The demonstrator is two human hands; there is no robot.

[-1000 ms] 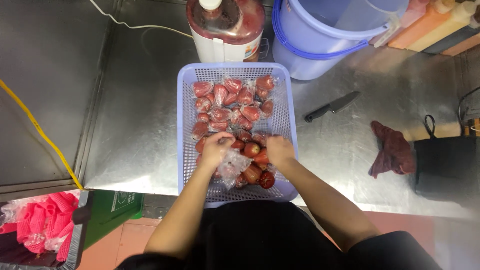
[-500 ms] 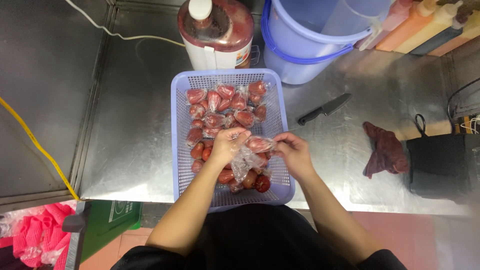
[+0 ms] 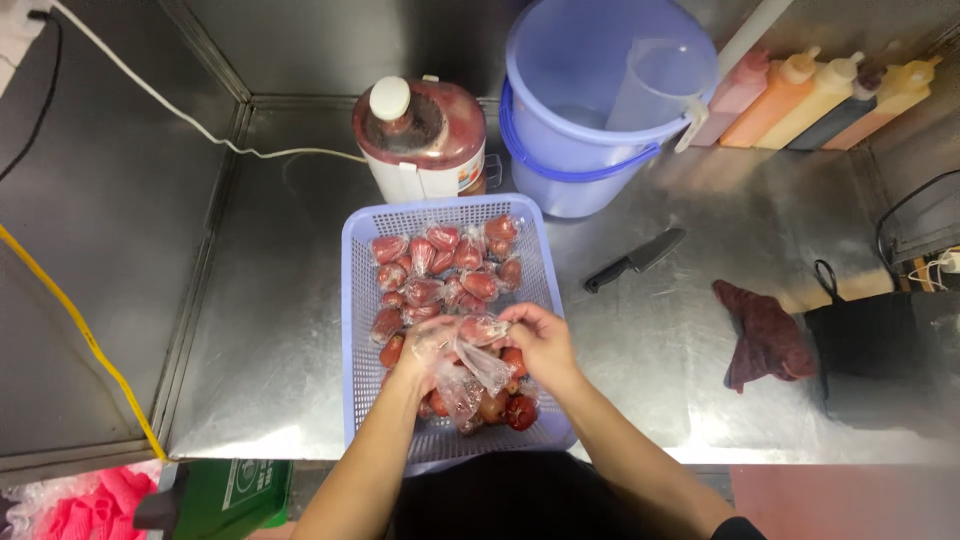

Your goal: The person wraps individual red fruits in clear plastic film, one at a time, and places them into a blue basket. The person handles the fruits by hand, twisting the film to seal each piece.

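Two hands work over a purple basket [image 3: 358, 330] full of red fruits [image 3: 440, 275]. The basket sits on a shiny metal counter [image 3: 270, 340]. It is longer than it is wide, and its long side runs from the person toward the back wall.

The left hand [image 3: 428, 352] and the right hand [image 3: 540, 345] hold one wrapped fruit [image 3: 482, 328] between them, just above the near half of the basket. The fruit lies on its side. Its long way goes from left to right, and one end points at the right hand. The right hand's fingers are curled in and pinch that end. The left hand's fingers are bent around a clear plastic bag [image 3: 472, 372], which hangs loose under the fruit and droops down toward the fruits below. You cannot tell if the fruit is fully inside the bag.

Many of the other fruits in the far half of the basket are in clear wraps too. Some near the person look bare.

Behind the basket stands a white machine with a dark red lid [image 3: 420, 140]. Next to it is a purple bucket [image 3: 590, 110] with a clear jug [image 3: 655, 85] inside. A black knife [image 3: 635, 260] lies on the counter to the right of the basket, well apart from it. A dark red rag [image 3: 765, 335] lies farther right.
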